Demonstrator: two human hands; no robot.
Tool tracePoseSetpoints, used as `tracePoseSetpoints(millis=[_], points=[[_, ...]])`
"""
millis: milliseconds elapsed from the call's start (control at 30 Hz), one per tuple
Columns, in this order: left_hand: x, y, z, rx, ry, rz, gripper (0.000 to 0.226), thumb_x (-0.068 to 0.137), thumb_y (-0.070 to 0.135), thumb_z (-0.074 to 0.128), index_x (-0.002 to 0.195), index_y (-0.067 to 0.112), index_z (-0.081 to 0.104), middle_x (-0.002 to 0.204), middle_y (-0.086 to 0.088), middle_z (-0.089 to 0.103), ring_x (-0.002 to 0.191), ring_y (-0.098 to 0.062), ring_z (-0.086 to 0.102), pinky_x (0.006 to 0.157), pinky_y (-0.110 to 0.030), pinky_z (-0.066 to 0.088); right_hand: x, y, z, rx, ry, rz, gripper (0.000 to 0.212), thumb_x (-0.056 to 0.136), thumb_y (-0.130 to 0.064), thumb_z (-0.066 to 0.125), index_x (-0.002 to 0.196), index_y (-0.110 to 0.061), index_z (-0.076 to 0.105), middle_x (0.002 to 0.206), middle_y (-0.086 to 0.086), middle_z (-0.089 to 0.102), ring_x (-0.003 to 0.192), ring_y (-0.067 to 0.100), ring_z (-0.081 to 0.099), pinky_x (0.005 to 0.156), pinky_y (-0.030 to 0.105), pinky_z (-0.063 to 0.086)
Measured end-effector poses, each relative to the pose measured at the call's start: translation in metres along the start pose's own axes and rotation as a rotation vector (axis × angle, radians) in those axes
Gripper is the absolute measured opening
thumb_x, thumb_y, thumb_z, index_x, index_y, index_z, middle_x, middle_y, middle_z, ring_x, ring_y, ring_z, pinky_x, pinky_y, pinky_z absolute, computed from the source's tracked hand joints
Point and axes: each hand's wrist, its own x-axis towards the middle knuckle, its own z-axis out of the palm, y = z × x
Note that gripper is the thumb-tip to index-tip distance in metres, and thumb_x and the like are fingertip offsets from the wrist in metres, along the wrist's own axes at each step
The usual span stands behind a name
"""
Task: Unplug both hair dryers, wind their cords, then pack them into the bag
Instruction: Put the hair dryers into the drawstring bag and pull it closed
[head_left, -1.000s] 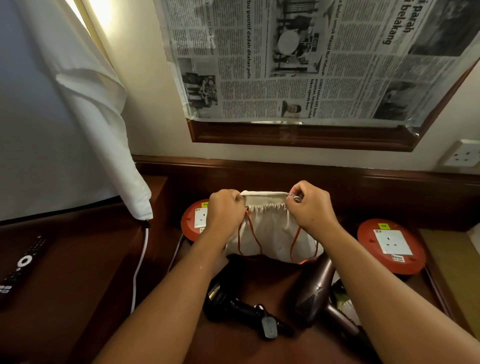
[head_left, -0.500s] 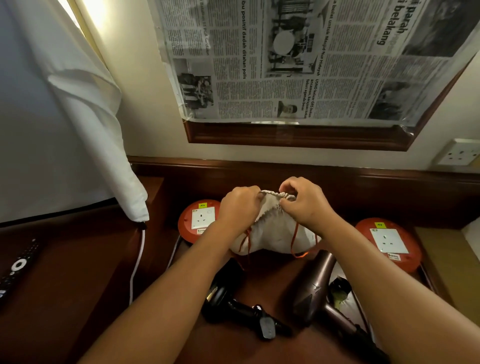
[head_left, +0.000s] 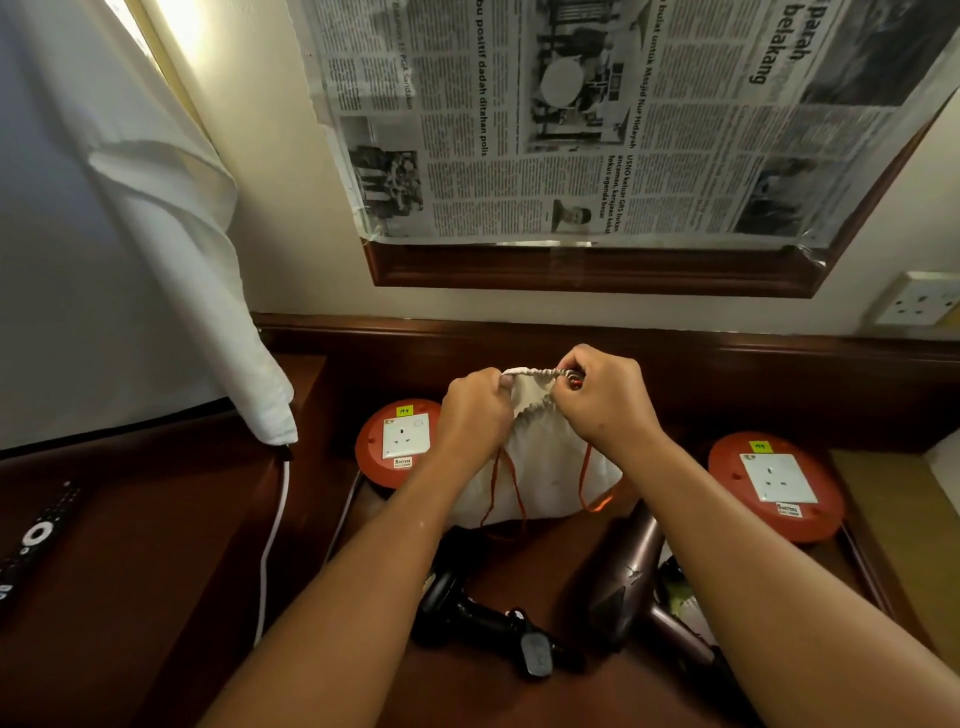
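Observation:
A cream drawstring bag (head_left: 540, 467) with orange cords stands upright at the back of the wooden desk. My left hand (head_left: 475, 415) and my right hand (head_left: 605, 397) both pinch its gathered top hem, close together. In front of it lies a black hair dryer (head_left: 467, 613) with its cord wound and its plug (head_left: 537, 656) on top. A bronze hair dryer (head_left: 631, 577) lies to the right, partly under my right forearm.
Two red cord reels with white sockets sit left (head_left: 397, 441) and right (head_left: 774, 486) of the bag. A wall socket (head_left: 922, 304) is at far right. A white cloth (head_left: 208, 291) and white cable (head_left: 272, 540) hang at left, a remote (head_left: 36, 535) lies beyond.
My hands have drawn closer together along the bag's hem, bunching its mouth narrower. The bag is held slightly higher. The dryers have not moved.

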Motion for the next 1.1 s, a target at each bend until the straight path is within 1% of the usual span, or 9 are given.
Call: tracePoseSetpoints(millis=[133, 267, 367, 500, 633, 733, 833, 933, 1100], points=[[0.000, -0.003, 0.000, -0.027, 0.046, 0.000, 0.039, 0.103, 0.025, 0.034, 0.067, 0.013, 0.044, 0.066, 0.002, 0.046, 0.069, -0.019, 0.046, 0.062, -0.030, 0.031, -0.001, 0.001, -0.002, -0.032, 0.000, -0.016, 0.010, 0.085, -0.014, 0.055, 0.083, -0.014, 0.064, 0.067, -0.001, 0.061, 0.060, 0.012, 0.059, 0.056, 0.037, 0.055], [-0.003, -0.002, 0.000, -0.127, 0.081, -0.016, 0.034, 0.101, 0.020, 0.038, 0.072, 0.008, 0.051, 0.080, -0.014, 0.061, 0.079, -0.028, 0.055, 0.068, -0.038, 0.042, -0.002, -0.002, -0.007, -0.133, -0.086, -0.061, 0.008, 0.088, -0.017, 0.054, 0.089, -0.016, 0.062, 0.069, -0.002, 0.060, 0.061, 0.011, 0.057, 0.054, 0.031, 0.050], [-0.004, -0.004, 0.001, -0.196, 0.110, -0.041, 0.033, 0.101, 0.018, 0.040, 0.071, 0.007, 0.051, 0.083, -0.019, 0.063, 0.082, -0.034, 0.058, 0.071, -0.042, 0.045, -0.003, -0.003, -0.010, -0.223, -0.156, -0.096, 0.004, 0.090, -0.018, 0.052, 0.089, -0.018, 0.056, 0.071, -0.004, 0.056, 0.063, 0.011, 0.054, 0.053, 0.026, 0.044], [0.000, -0.011, -0.004, -0.264, 0.135, -0.136, 0.038, 0.101, 0.019, 0.042, 0.065, 0.011, 0.047, 0.067, -0.004, 0.051, 0.070, -0.022, 0.051, 0.058, -0.031, 0.037, -0.003, 0.005, -0.013, -0.207, -0.150, -0.062, 0.009, 0.088, -0.015, 0.052, 0.080, -0.015, 0.056, 0.064, -0.003, 0.053, 0.059, 0.016, 0.052, 0.048, 0.025, 0.036], [0.003, -0.009, -0.004, -0.319, 0.170, -0.165, 0.040, 0.100, 0.018, 0.043, 0.060, 0.014, 0.043, 0.072, -0.013, 0.055, 0.069, -0.019, 0.049, 0.059, -0.030, 0.035, 0.003, 0.003, -0.011, -0.048, -0.083, 0.034, 0.013, 0.083, -0.010, 0.052, 0.076, -0.010, 0.062, 0.065, 0.007, 0.060, 0.060, 0.024, 0.057, 0.052, 0.035, 0.046], [0.004, -0.007, -0.006, -0.286, 0.164, -0.100, 0.038, 0.100, 0.019, 0.042, 0.063, 0.013, 0.045, 0.074, -0.014, 0.058, 0.071, -0.025, 0.053, 0.062, -0.035, 0.041, 0.007, 0.006, -0.014, 0.015, -0.118, 0.094, 0.010, 0.081, -0.009, 0.053, 0.075, -0.011, 0.061, 0.069, 0.007, 0.061, 0.061, 0.020, 0.054, 0.052, 0.033, 0.044], [0.002, -0.005, -0.008, -0.184, 0.137, -0.022, 0.037, 0.100, 0.024, 0.041, 0.065, 0.014, 0.045, 0.068, -0.005, 0.053, 0.068, -0.022, 0.052, 0.060, -0.034, 0.041, 0.005, 0.009, -0.013, -0.010, -0.201, 0.102, 0.007, 0.082, -0.019, 0.056, 0.076, -0.015, 0.058, 0.071, 0.003, 0.061, 0.064, 0.020, 0.056, 0.056, 0.036, 0.047], [0.003, -0.003, -0.009, -0.111, 0.090, 0.021, 0.038, 0.099, 0.029, 0.042, 0.065, 0.015, 0.048, 0.066, -0.003, 0.054, 0.063, -0.019, 0.052, 0.055, -0.032, 0.038, 0.004, 0.010, -0.012, -0.097, -0.223, 0.054, 0.017, 0.086, -0.027, 0.053, 0.072, -0.017, 0.055, 0.068, 0.001, 0.059, 0.064, 0.020, 0.056, 0.055, 0.036, 0.046], [0.005, -0.013, -0.014, 0.031, 0.056, -0.009, 0.033, 0.097, 0.023, 0.041, 0.069, 0.012, 0.052, 0.069, 0.000, 0.053, 0.068, -0.020, 0.053, 0.054, -0.030, 0.035, 0.002, 0.015, -0.016, -0.118, -0.178, 0.052, 0.029, 0.085, -0.020, 0.046, 0.058, -0.011, 0.049, 0.058, 0.006, 0.053, 0.051, 0.017, 0.043, 0.048, 0.032, 0.034]])
